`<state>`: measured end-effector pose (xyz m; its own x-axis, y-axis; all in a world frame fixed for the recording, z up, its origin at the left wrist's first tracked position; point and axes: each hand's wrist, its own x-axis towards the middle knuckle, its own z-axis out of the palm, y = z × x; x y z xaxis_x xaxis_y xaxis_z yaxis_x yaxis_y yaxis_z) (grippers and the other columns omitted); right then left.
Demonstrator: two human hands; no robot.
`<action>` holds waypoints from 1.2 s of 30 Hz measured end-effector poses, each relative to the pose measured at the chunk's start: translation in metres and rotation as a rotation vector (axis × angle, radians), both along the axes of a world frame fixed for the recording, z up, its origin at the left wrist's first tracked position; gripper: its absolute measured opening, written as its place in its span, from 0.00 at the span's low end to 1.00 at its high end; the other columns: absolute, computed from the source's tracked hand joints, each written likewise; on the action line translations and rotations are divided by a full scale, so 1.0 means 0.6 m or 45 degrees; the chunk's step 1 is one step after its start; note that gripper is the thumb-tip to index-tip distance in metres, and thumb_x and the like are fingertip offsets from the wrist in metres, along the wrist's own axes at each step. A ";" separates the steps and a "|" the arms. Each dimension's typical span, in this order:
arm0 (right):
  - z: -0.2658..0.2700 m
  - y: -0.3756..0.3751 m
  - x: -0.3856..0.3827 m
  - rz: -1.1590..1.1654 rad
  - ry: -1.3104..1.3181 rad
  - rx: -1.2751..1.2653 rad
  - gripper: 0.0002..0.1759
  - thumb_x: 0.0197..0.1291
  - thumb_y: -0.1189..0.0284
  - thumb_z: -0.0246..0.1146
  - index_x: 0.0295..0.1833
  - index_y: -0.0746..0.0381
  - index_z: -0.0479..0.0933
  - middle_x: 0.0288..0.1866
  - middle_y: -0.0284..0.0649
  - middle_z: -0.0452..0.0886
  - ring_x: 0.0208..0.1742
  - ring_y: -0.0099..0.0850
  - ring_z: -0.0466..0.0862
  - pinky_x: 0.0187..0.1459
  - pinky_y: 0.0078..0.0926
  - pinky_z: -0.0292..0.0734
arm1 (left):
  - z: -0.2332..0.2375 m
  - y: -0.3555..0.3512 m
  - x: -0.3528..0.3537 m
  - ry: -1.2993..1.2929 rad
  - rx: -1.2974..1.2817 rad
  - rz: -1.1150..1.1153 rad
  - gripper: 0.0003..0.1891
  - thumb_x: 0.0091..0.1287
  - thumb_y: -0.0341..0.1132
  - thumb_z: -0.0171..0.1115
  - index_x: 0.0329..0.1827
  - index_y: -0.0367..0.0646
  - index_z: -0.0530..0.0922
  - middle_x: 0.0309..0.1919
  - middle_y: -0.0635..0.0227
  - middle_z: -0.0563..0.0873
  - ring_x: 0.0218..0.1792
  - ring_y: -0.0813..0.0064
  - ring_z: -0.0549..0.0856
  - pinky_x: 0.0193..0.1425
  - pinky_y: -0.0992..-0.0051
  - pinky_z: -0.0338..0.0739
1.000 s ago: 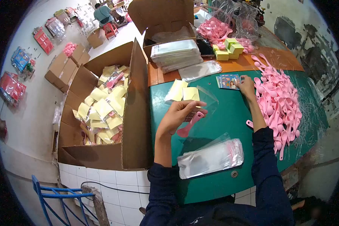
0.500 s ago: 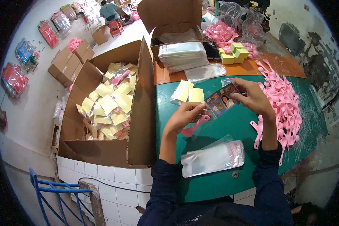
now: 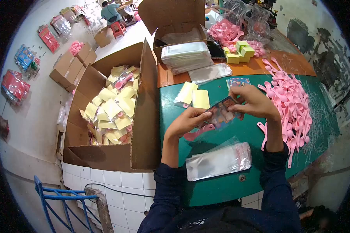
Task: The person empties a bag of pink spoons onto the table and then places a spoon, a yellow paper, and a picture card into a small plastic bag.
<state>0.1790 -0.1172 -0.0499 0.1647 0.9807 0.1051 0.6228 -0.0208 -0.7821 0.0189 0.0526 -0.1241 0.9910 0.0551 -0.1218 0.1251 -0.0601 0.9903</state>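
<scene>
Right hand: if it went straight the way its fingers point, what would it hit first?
The right hand would probably meet the clear bag in the left hand first; the card it holds already reaches that bag. Depth is unclear.

No lettering can be read anywhere. The printed card [image 3: 223, 112], pinched between the left grip [image 3: 190, 120] and the right grip [image 3: 252, 103], shows coloured artwork, but any words are too small and blurred. The same holds for the card stack [image 3: 238, 82] just beyond the right grip.
</scene>
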 end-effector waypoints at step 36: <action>-0.067 -0.068 -0.071 -0.133 0.502 -0.256 0.10 0.49 0.72 0.65 0.32 0.69 0.75 0.23 0.33 0.75 0.27 0.18 0.72 0.29 0.20 0.70 | 0.018 -0.025 -0.077 -0.096 -0.005 -0.100 0.20 0.61 0.29 0.59 0.57 0.39 0.68 0.40 0.63 0.82 0.43 0.81 0.78 0.47 0.80 0.72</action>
<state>0.1363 -0.1583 -0.0902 0.2533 0.9512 -0.1761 0.2649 -0.2433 -0.9331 -0.0275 0.0376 -0.1135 0.9986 -0.0235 -0.0469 0.0453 -0.0632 0.9970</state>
